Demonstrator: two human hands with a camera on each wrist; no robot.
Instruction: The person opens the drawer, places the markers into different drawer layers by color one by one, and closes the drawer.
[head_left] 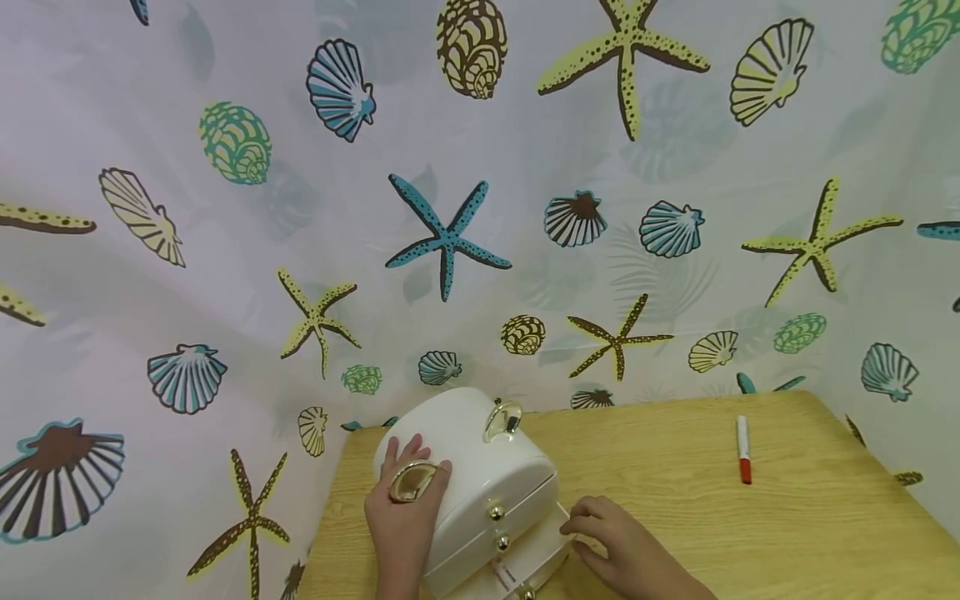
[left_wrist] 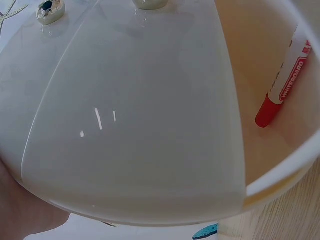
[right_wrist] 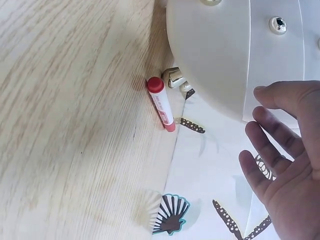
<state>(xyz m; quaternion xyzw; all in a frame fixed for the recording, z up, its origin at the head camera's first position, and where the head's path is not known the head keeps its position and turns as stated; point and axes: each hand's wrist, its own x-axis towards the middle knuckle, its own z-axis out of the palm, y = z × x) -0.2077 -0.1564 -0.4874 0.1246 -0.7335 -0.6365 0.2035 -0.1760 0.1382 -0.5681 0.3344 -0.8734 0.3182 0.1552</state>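
A white rounded box [head_left: 468, 437] with gold handles and knobs stands on the table. Its lowest drawer [head_left: 546, 537] is pulled out; inside lies a red-capped whiteboard marker [left_wrist: 287, 80], partly seen in the head view. My left hand [head_left: 405, 521] rests on top of the box, thumb and fingers spread on either side of a gold ring handle [head_left: 412, 482]. Beside the drawer's right edge is my right hand [head_left: 618, 546], its fingers loosely bent. The right wrist view shows this hand [right_wrist: 287, 155] with nothing in its grasp; fingertip contact with the drawer is unclear.
Another white marker with a red cap [head_left: 743, 450] lies on the right part of the wooden table [head_left: 667, 467]. A marker [right_wrist: 161, 105] also shows on the table in the right wrist view. A curtain [head_left: 525, 275] printed with shells and starfish hangs behind and at the sides.
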